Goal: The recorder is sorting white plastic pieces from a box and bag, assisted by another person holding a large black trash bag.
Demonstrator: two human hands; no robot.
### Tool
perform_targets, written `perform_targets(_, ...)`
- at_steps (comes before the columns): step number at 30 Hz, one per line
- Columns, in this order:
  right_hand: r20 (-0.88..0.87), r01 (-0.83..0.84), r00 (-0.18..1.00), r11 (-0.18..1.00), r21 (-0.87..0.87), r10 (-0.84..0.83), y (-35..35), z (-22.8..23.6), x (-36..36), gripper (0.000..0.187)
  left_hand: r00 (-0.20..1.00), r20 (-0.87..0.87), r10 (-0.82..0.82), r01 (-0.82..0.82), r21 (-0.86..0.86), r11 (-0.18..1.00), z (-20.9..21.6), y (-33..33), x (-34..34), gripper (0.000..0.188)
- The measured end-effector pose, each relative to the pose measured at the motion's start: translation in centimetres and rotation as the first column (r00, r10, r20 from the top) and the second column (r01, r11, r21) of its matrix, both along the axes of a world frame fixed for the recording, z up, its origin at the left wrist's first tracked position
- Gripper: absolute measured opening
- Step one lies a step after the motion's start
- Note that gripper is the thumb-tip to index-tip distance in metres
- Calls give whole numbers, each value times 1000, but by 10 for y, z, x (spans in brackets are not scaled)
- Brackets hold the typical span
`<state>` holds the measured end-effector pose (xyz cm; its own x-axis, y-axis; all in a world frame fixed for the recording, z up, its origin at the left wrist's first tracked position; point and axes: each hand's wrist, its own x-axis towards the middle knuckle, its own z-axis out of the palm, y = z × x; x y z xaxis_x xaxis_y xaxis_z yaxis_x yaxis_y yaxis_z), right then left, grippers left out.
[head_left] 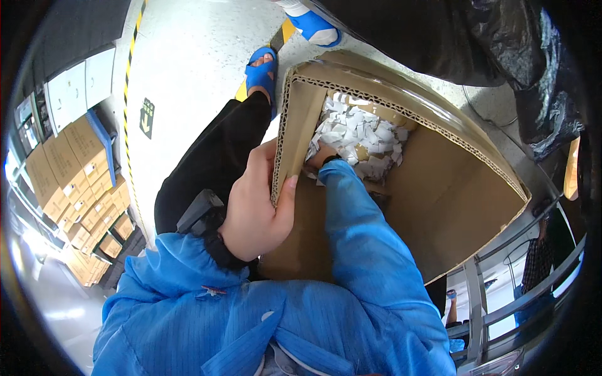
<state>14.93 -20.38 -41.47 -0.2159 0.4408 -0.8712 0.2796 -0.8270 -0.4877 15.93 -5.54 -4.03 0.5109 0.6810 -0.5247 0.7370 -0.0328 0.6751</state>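
A tall open cardboard box [451, 182] stands in front of me. My left hand [254, 210] is closed over its left wall, the thumb on the inner face and the fingers on the outer side. White torn paper scraps [360, 133] lie deep inside, in a loose heap. My right arm reaches down into the box, and my right hand [322, 155] is at the left edge of the scraps. Its fingers are hidden by the scraps and the wrist, so whether they hold anything does not show.
A black plastic bag [533, 75] hangs over the far right. Metal rails [480, 301] run along the lower right. Stacked cartons [69, 163] stand far left, beyond a yellow-black floor stripe [130, 75]. My blue-slippered foot [260, 74] is beside the box; another blue slipper [316, 28] is beyond.
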Motion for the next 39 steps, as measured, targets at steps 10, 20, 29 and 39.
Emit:
perform_targets(10,-121,327,944,824,463,-307,-28,43,81,28,996,5,-93,92,117,989,-4,6,-16,41)
perform_targets(20,-377,926,376,341,159,-846,-25,258,126,46,981,152,-120,99,141,985,-13,12,-25,43)
perform_targets(29,-556,951,301,202,233,-775,-45,397,137,50,775,632,18,-154,160,975,12,10,-29,16)
perform_targets(39,-507,895,408,225,384,-759,-34,478,180,57,682,728,-71,-75,166,983,61,0,-13,51)
